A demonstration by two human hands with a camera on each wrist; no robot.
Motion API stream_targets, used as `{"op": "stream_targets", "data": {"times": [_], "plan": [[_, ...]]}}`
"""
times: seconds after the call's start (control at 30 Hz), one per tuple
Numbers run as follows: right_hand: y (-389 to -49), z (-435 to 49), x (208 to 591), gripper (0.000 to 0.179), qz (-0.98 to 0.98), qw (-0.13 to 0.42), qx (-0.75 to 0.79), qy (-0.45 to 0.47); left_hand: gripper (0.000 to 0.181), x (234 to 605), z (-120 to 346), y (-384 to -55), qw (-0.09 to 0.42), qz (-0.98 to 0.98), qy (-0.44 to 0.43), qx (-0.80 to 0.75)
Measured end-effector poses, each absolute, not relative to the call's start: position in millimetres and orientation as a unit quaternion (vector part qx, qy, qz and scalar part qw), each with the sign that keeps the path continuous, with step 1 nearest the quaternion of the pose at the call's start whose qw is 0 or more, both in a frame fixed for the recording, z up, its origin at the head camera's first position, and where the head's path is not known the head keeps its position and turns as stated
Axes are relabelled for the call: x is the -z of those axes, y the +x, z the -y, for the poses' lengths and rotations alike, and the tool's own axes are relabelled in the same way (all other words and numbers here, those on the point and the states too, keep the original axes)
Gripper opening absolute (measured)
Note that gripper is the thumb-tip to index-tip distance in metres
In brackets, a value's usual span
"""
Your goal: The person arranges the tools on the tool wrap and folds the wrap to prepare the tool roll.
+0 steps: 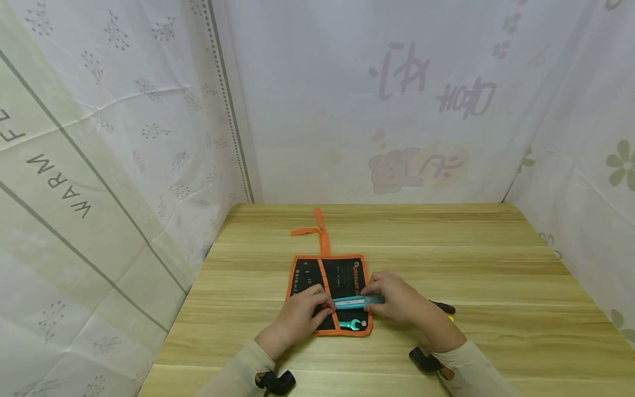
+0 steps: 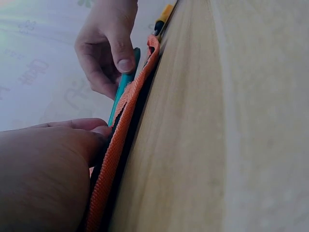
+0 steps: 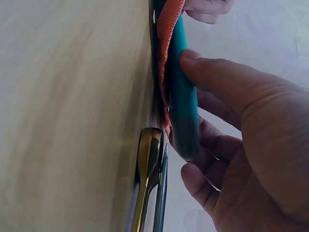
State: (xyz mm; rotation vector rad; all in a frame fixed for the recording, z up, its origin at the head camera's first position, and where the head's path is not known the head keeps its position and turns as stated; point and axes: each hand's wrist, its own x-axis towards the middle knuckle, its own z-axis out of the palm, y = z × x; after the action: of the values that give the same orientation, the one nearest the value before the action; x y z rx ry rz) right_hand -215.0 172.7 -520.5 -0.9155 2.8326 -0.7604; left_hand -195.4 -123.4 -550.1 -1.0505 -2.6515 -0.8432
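Note:
A black tool pouch (image 1: 344,273) with orange trim lies spread on the table. Across its pocket band runs a teal utility knife (image 1: 349,302), one end at the pocket's edge. My right hand (image 1: 394,298) holds the knife's grey end between thumb and fingers; in the right wrist view the thumb presses along the teal body (image 3: 182,92). At the pocket's orange edge, my left hand (image 1: 302,311) pinches the pouch beside the knife, thumb and forefinger close together. Below the knife, a teal-tinted open-end wrench (image 1: 351,325) sits in the pouch with its head showing.
An orange tie strap (image 1: 323,240) stretches from the pouch toward the back of the table (image 1: 446,242). Beyond my right forearm lies a black-handled tool (image 1: 443,307) with a yellow part. Metal tools (image 3: 149,154) lie near the knife's end in the right wrist view. Printed curtains (image 1: 317,138) surround the table.

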Motion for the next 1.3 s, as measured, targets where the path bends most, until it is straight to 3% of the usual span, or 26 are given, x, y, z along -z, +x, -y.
{"op": "stream_targets", "data": {"times": [0.33, 0.53, 0.8, 1.3], "plan": [[-214.6, -178.2, 521.9, 0.03, -0.923, 0.021, 0.255, -0.288, 0.016, 551.0, 129.1, -199.8, 0.107, 0.886, -0.335, 0.303], [-214.4, -184.8, 519.4, 0.034, -0.922, 0.023, 0.262, -0.283, 0.021, 549.3, 134.6, -203.5, 0.081, 0.894, -0.318, 0.304], [-213.7, -193.9, 517.2, 0.033, -0.922, 0.049, 0.269, -0.273, 0.023, 547.5, 137.3, -202.4, 0.049, 0.901, -0.303, 0.308], [-215.5, -196.8, 514.8, 0.03, -0.914, 0.077, 0.297, -0.265, 0.022, 550.2, 135.6, -202.2, 0.066, 0.904, -0.302, 0.297]]}}
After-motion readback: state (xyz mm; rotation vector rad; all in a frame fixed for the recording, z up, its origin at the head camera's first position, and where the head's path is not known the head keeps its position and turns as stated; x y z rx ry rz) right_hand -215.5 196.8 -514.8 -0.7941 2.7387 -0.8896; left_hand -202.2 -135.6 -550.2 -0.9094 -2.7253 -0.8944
